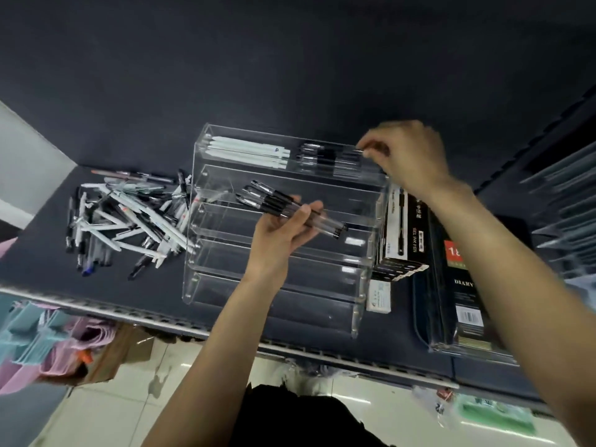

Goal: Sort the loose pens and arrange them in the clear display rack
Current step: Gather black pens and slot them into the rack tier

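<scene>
My left hand (277,235) grips a small bundle of black-capped gel pens (290,209), fingers curled round the clear barrels, held just above the middle tiers of the clear display rack (206,253). My right hand (409,156) is up at the top tier, fingers pinched narrow on the end of one pen that lies along the black pens in the top tier (329,156), right of a neat row of white pens (248,151). These pens look light, stiff and smooth, I'd say slippery in a bundle, so I'd hold them mid-barrel and feed them one at a time, pinching near an end so each lies flat in the channel. The rack looks like rigid acrylic, light enough to shift if I knock it. To the left on the dark counter (129,301) the heap of loose pens (129,214) waits, white and black all crossed over each other, most of the sorting yet to do by my reckoning, with the lower tiers holding nothing I can make out. Right of the rack stands a black pen box (403,233) that seems to read "GEL INK PEN", and beside it a dark book (464,291) marked "DIARY" with a red tag starting "18" and a barcode. A small white box (380,296) sits at the rack's corner, print too small to read.
</scene>
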